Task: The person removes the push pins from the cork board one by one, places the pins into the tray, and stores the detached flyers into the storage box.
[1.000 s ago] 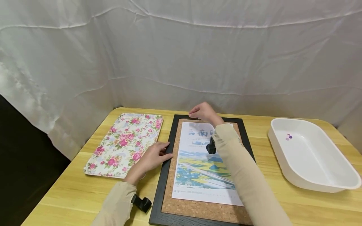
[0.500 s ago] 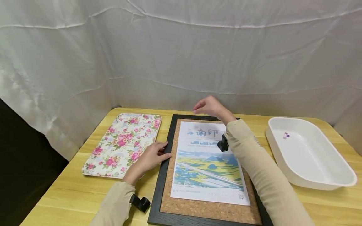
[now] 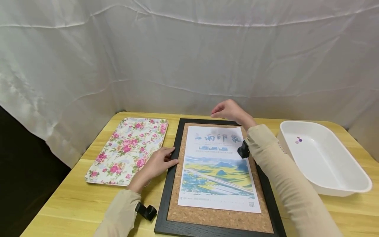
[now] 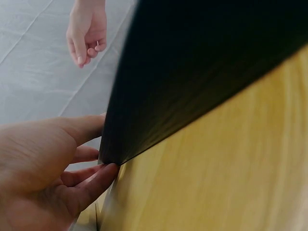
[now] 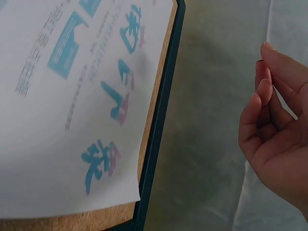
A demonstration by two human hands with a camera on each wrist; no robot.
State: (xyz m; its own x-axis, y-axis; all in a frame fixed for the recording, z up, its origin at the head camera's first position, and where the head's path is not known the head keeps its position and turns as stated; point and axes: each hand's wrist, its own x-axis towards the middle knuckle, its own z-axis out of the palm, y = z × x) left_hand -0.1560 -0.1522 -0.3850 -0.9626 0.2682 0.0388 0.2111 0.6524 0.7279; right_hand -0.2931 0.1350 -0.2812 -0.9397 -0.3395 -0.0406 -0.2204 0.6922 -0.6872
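Observation:
A corkboard [image 3: 219,218] in a black wooden frame [image 3: 169,188] lies on the table. On its cork sits a white printed poster [image 3: 217,164] with a yellow and blue landscape. My left hand [image 3: 160,161] rests on the frame's left side, thumb and fingertips touching its edge; the left wrist view shows these fingertips [image 4: 109,169] against it. Raised above the board's far edge, my right hand [image 3: 230,110] keeps thumb and index finger together. In the right wrist view, a tiny dark thing [image 5: 260,60] shows at this hand's pinch; its kind is mostly hidden.
A floral tray [image 3: 128,149] lies left of the frame. To the right stands a white plastic basin [image 3: 331,164] with several small purple and pink round things [image 3: 298,140] inside. Behind the wooden table [image 3: 59,210] hangs a grey-white curtain [image 3: 189,59].
My right hand has lifted off the frame's far edge and moved to the right, uncovering more of the poster's lettering. The left hand stays at the frame's left side.

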